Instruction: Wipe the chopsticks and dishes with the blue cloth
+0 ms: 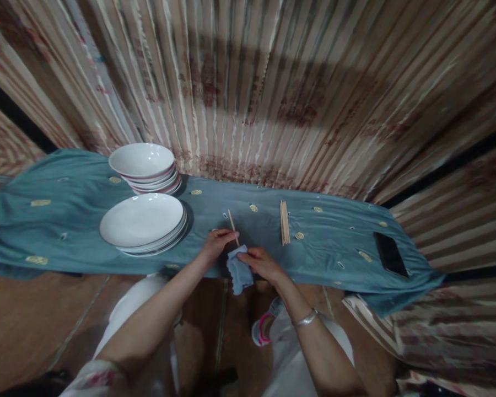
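Observation:
Near the table's front edge, my left hand (pixel 219 242) pinches a thin wooden chopstick (pixel 232 220) that points up and away from me. My right hand (pixel 263 262) grips a small light-blue cloth (pixel 240 271), which is wrapped about the chopstick's lower end and hangs down over the edge. That end of the chopstick is hidden by the cloth. A little beyond my right hand lies a bundle of chopsticks (pixel 285 223), side by side on the blue tablecloth (pixel 326 242).
To the left stand a stack of white plates (pixel 143 220) and, behind it, a stack of white bowls (pixel 143 160) with reddish rims. A black phone (pixel 390 254) lies at the right end. A pleated patterned curtain (pixel 248 99) hangs along the far side.

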`<state>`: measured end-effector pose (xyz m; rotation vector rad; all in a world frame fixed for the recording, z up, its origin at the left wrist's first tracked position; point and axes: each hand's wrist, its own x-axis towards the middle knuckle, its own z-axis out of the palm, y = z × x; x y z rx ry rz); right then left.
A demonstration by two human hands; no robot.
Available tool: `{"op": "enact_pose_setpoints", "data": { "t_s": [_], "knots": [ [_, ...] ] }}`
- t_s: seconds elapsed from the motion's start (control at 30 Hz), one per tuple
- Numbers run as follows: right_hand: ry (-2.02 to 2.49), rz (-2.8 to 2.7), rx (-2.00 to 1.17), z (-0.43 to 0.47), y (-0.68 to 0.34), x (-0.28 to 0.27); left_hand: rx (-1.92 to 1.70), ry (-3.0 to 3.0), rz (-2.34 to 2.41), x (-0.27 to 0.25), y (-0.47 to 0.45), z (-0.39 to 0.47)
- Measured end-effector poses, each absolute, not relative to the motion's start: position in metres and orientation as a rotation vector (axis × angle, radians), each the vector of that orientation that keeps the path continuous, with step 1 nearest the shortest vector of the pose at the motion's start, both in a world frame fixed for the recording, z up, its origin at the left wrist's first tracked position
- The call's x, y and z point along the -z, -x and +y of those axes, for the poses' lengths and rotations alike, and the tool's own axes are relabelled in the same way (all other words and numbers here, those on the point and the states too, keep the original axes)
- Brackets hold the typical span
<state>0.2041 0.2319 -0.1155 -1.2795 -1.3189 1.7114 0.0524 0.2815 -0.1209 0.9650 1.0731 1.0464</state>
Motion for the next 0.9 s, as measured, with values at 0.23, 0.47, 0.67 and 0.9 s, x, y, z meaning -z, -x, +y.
{"op": "enact_pose_setpoints", "data": {
  "t_s": [0.23,0.47,0.67,0.9],
  "knots": [
    [1.29,-1.358,-1.85,0.224,-0.206,0.124,-1.075,-0.794,1.015,0.126,-0.047,0.294],
    [1.228,-1.454,-1.905,0.222,-0.21,0.126,-1.006,-0.761,0.98,0.123,-0.043,0.298],
    [1.266,-1.499,-1.882,0.228,-0.217,0.121,-0.907,-0.856,0.94,0.125,-0.046,0.291],
    [1.315,-1.332,-1.696,0.238,-0.212,0.121,-0.828,-0.938,0.966,0.127,-0.055,0.28]
  ]
}}
